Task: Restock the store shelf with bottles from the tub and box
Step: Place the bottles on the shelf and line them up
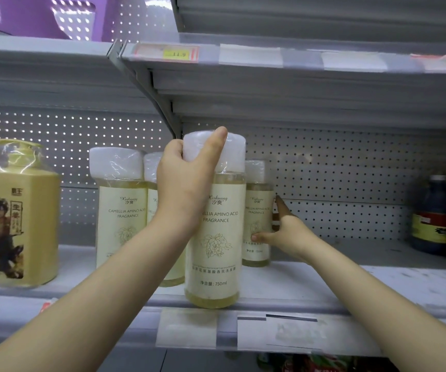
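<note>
L hand (187, 189) grips the front bottle (215, 237) at the top: fingers wrapped round the white shrink-wrapped cap, thumb lying up over the cap's front. The btl is upright at the shelf's (323, 291) front edge, roughly mid-span, w/ its base right at the lip; can't tell if it rests there or is held just clear. Pale yellow liquid, cream label reading "Camellia Amino Acid Fragrance", 750ml.

R hand (289, 234) reaches further in to the rear bottle (258, 208), same product, standing nearer the shelf's back, just behind and right of the front one. Thumb lies on the label's front, index finger points straight up along the btl's right side, so the btl sits in a wide fork between them. Other fingers hidden; can't tell whether it truly grips or only steadies.

Two more matching bottles (121, 210) stand left of the L hand, one behind the other. At the shelf's left end, a square yellow bottle (20, 224) w/ a figure on its label. Near the right end, by the pegboard back panel (337, 162), a dark bottle (433, 216). The shelf above carries a yellow price tag (179, 53) on its front edge.
</note>
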